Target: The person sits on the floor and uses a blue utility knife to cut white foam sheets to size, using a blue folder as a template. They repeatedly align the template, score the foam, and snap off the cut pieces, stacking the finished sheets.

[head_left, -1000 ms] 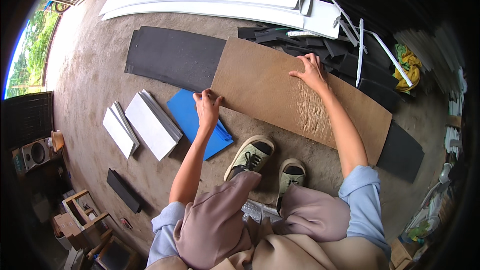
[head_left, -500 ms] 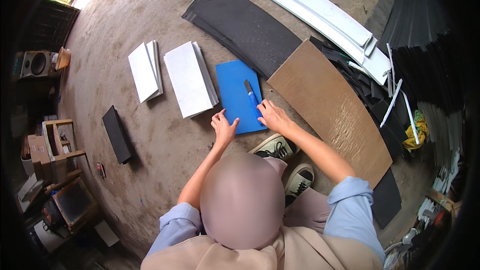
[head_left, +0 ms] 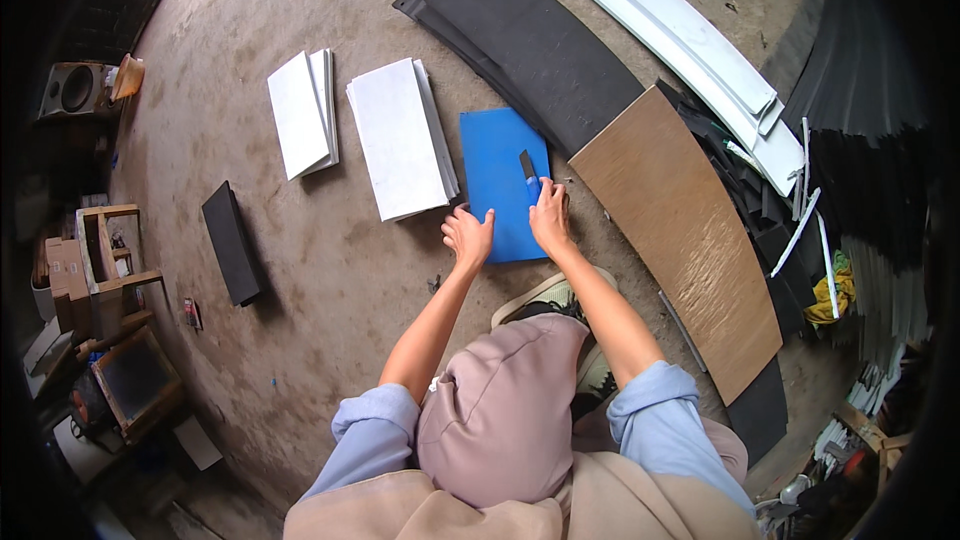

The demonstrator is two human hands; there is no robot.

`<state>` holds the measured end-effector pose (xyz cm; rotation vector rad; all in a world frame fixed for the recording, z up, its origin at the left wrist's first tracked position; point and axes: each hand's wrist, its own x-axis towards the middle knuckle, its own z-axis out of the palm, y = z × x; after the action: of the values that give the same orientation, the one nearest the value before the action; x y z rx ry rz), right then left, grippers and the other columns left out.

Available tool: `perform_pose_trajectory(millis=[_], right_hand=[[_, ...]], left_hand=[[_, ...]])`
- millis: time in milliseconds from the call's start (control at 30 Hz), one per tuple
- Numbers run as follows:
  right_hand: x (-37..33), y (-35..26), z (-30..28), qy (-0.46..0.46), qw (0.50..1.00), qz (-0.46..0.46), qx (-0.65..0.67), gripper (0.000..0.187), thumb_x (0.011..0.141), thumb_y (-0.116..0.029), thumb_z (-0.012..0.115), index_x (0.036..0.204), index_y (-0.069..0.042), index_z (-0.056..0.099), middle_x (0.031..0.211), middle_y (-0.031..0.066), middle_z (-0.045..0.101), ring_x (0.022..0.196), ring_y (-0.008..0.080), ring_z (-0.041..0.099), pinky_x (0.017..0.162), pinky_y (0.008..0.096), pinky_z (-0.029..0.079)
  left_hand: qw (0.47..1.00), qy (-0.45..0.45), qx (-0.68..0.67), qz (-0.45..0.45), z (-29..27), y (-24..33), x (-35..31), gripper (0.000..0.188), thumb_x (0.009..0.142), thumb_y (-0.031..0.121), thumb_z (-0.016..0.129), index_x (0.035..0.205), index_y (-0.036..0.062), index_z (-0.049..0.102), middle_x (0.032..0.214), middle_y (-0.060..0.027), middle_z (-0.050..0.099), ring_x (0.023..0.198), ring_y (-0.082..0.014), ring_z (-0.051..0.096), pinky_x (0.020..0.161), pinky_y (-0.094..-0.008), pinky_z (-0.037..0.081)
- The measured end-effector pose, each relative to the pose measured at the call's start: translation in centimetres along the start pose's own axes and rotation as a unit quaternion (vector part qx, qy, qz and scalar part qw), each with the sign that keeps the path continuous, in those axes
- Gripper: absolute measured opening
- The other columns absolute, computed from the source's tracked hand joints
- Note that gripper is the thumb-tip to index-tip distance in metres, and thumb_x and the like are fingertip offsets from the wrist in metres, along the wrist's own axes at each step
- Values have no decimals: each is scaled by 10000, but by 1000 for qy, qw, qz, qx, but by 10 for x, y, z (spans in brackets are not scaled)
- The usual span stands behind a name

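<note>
A blue rectangular sheet (head_left: 490, 162) lies on the floor in front of me. A utility knife (head_left: 532, 183) with a blue handle rests along its right side, blade pointing away from me. My right hand (head_left: 551, 220) is closed on the handle, covering its lower part at the sheet's right edge. At the sheet's lower left edge is my left hand (head_left: 468, 235), thumb and fingers apart, with the thumb over the blue surface. Just left of the sheet lies a stack of white panels (head_left: 400, 145).
A smaller white stack (head_left: 302, 115) and a narrow black piece (head_left: 232, 245) lie farther left. To the right are a brown board (head_left: 685, 240), black sheets (head_left: 530, 30), long white panels (head_left: 690, 40) and scraps. My shoe (head_left: 545, 298) is close below the blue sheet.
My right hand has moved farther up the knife and now covers more of its handle. My left hand's fingers have spread a little. My knee now hides more of the shoes.
</note>
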<state>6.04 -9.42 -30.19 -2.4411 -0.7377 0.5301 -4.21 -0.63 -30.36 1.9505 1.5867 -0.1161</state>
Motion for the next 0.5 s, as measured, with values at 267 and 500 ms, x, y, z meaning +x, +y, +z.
perform_pose_trajectory(millis=[267, 500], right_hand=[[-3, -11, -1, 32, 998, -7, 49, 458, 710, -11, 495, 1145, -26, 353, 1026, 210, 379, 945, 342, 427, 836, 387, 365], [-14, -12, -68, 69, 982, -41, 173, 346, 777, -98, 442, 1081, 32, 340, 999, 182, 331, 773, 270, 478, 681, 379, 432]], left_hand=[[970, -75, -222, 67, -27, -2, -4, 415, 803, 278, 535, 1114, 26, 422, 1052, -174, 484, 993, -252, 450, 827, -348, 366], [947, 46, -257, 189, -129, 8, -36, 235, 862, 147, 454, 1061, 24, 430, 878, -131, 587, 755, -155, 562, 637, -281, 453]])
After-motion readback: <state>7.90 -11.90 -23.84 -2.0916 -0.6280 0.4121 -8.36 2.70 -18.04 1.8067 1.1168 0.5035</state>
